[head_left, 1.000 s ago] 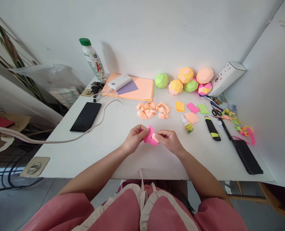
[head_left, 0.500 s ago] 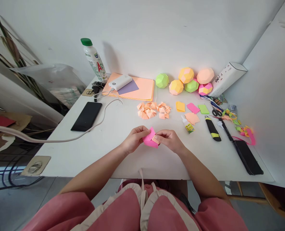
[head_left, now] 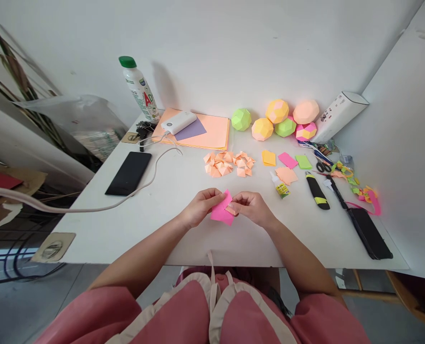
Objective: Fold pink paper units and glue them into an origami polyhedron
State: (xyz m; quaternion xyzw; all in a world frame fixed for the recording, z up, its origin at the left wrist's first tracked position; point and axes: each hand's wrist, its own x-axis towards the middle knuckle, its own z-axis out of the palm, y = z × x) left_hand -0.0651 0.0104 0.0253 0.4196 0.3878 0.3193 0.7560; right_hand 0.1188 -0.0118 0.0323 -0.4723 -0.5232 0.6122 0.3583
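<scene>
My left hand point(head_left: 202, 205) pinches a folded pink paper piece point(head_left: 222, 212) by its upper left side, above the table's front part. From the other side my right hand point(head_left: 252, 207) is closed on a small peach paper piece point(head_left: 231, 210), which touches or overlaps the pink one; whether they are joined I cannot tell. Just beyond lies a pile of folded peach paper pieces point(head_left: 219, 165). Behind my right hand are a small glue bottle point(head_left: 281, 186) and cut paper stacks in orange point(head_left: 268, 158), pink point(head_left: 287, 160), green point(head_left: 303, 162) and peach point(head_left: 286, 175).
Several faceted paper balls point(head_left: 277, 112) rest along the wall beside a white box point(head_left: 341, 117). A utility knife point(head_left: 317, 192), scissors point(head_left: 323, 166) and a black case point(head_left: 370, 233) lie right. Left are a phone point(head_left: 128, 173), cable point(head_left: 101, 209), power bank point(head_left: 179, 123) and bottle point(head_left: 140, 91).
The pink paper has turned slightly between my hands, and its lower edge now hangs further down and to the left. Both hands stay in nearly the same place.
</scene>
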